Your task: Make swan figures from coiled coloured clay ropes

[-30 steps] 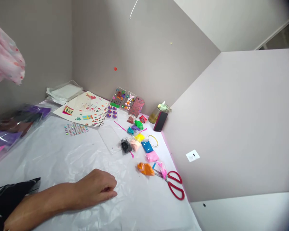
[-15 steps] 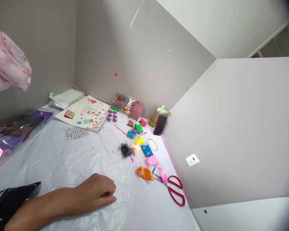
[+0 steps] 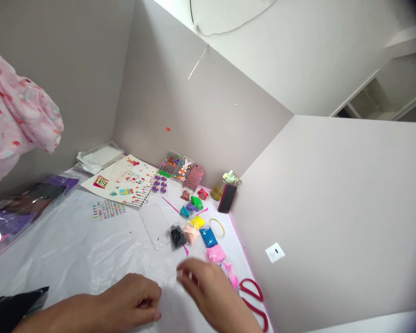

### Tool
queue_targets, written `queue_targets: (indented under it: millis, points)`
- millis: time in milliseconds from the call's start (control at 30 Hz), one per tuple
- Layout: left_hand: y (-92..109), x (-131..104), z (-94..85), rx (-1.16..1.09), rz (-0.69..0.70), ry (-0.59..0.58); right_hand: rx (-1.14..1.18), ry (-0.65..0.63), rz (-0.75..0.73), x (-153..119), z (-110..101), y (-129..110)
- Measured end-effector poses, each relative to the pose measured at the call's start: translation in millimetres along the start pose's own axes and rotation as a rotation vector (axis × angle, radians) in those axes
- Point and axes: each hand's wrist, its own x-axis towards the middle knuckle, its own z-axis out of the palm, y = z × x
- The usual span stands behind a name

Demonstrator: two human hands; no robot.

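My left hand rests on the white plastic-covered table with its fingers curled in; nothing shows in it. My right hand, slightly blurred, is just right of it, fingers bent, and whether it holds anything is too blurred to tell. Beyond my hands lie a clear phone case, a black clay packet, a peach packet, a blue packet, a yellow packet and a pink packet. Red-handled scissors are partly hidden behind my right arm.
A decorated paper sheet and gem stickers lie at the back left. Decorated cases lean by the wall. A phone stands against a bottle. Plastic packages lie at the left; pink cloth hangs above.
My right hand has come into view from below, over the spot where the orange packet showed. My left hand appears lower and remains curled. The camera view has tilted upward.
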Motion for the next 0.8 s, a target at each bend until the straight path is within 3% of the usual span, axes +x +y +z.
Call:
queue_targets:
  millis: [67,167,267,333,433,567,667,800]
  points:
    - [-3,2,-0.1,-0.065,-0.013,0.01,-0.227,-0.033,0.074,44,4,6]
    - [-9,8,-3.2,-0.215,-0.023,0.02,-0.492,-0.016,0.184,87,33,15]
    - [-18,17,-8.7,-0.368,0.0,0.061,-0.514,0.058,0.17,99,65,34]
    - [-23,21,-14.2,-0.466,0.036,0.155,-0.455,0.09,0.165,98,75,46]
    - [-29,21,-28.3,-0.501,0.065,0.429,-0.167,0.121,0.143,93,74,49]
    - [-33,13,-53.8,-0.313,0.065,0.83,0.488,0.092,0.086,87,64,26]
    - [-34,6,-67.1,-0.208,0.095,0.917,0.857,-0.014,0.047,84,62,8]
    - [-35,2,-71.7,-0.113,0.153,0.87,1.013,-0.065,0.028,82,66,0]
